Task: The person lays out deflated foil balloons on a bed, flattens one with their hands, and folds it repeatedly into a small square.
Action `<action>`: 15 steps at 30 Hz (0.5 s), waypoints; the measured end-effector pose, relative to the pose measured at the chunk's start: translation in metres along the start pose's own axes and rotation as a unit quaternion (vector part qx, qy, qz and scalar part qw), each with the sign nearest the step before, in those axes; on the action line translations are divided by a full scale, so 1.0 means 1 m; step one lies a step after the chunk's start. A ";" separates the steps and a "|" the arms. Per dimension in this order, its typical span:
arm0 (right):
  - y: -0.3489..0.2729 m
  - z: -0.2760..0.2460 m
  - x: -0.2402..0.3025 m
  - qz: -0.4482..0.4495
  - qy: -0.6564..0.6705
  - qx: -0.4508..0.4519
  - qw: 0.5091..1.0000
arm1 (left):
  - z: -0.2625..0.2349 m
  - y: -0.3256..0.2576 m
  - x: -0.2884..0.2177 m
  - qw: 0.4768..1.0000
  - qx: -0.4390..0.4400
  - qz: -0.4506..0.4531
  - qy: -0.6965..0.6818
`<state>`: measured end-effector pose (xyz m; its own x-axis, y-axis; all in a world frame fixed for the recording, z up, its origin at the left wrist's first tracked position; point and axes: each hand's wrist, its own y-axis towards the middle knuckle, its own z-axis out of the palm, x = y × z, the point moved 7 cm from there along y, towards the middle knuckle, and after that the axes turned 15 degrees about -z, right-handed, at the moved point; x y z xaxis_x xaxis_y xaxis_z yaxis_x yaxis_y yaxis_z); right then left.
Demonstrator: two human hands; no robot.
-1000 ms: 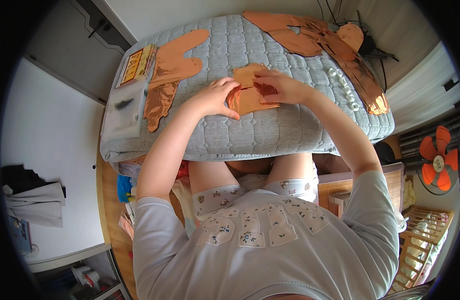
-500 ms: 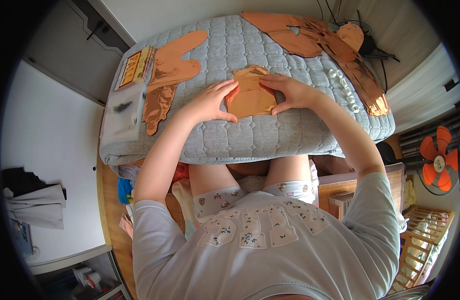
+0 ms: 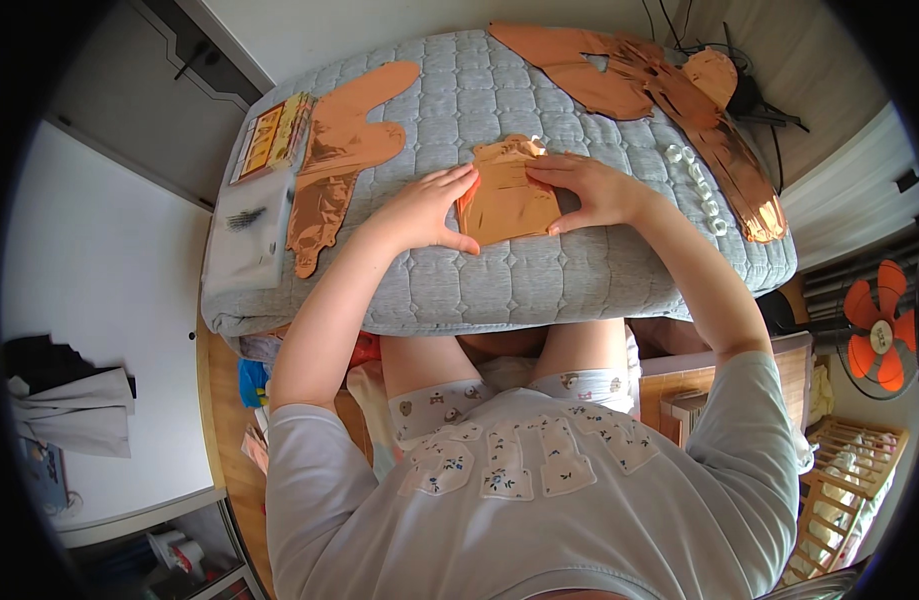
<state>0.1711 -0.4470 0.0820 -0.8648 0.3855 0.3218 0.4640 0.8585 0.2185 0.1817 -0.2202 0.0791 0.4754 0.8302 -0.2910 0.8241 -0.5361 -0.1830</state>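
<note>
Left hand (image 3: 431,212), right hand (image 3: 591,192) grip opposite sides of folded copper foil (image 3: 509,205); left foil shape (image 3: 354,125) lies spread, unfolded.

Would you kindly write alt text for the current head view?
A person's left hand and right hand touch opposite sides of a folded copper-coloured foil piece on a grey quilted mattress. A foil shape lies to the left, creased foil at the right.
</note>
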 end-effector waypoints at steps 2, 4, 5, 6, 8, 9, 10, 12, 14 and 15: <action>0.002 -0.001 0.000 0.004 0.021 0.004 1.000 | 0.001 0.000 0.000 1.000 0.003 -0.002 -0.004; 0.001 0.000 -0.002 0.006 0.022 0.003 1.000 | 0.003 0.000 0.002 1.000 0.001 0.006 -0.016; 0.000 0.001 -0.003 0.009 0.024 0.002 1.000 | 0.005 0.001 0.004 1.000 0.001 0.006 -0.015; -0.001 0.001 -0.004 0.009 0.024 0.002 1.000 | 0.006 0.001 0.006 1.000 -0.016 0.013 -0.018; -0.002 0.002 -0.004 -0.009 0.009 0.003 1.000 | 0.011 0.001 0.012 0.999 -0.033 0.020 -0.021; -0.002 0.002 -0.004 -0.010 0.009 0.004 1.000 | 0.011 0.000 0.015 0.996 -0.034 0.016 -0.085; -0.002 0.002 -0.004 -0.001 0.016 0.003 1.000 | 0.012 -0.001 0.019 0.988 -0.035 0.012 -0.150; -0.002 0.001 -0.004 0.007 0.022 0.002 1.000 | 0.011 -0.003 0.021 0.987 -0.062 0.010 -0.147; -0.001 0.000 -0.006 0.017 0.025 0.013 0.999 | 0.007 -0.006 0.020 0.985 -0.090 0.009 -0.144; -0.001 0.000 -0.007 0.017 0.024 0.012 1.000 | 0.008 -0.003 0.018 0.992 -0.059 -0.022 -0.114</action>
<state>0.1763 -0.4504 0.0797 -0.8387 0.3980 0.3717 0.4871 0.8535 0.1853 0.1855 -0.2046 0.0666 0.3680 0.7893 -0.4915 0.8789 -0.4678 -0.0932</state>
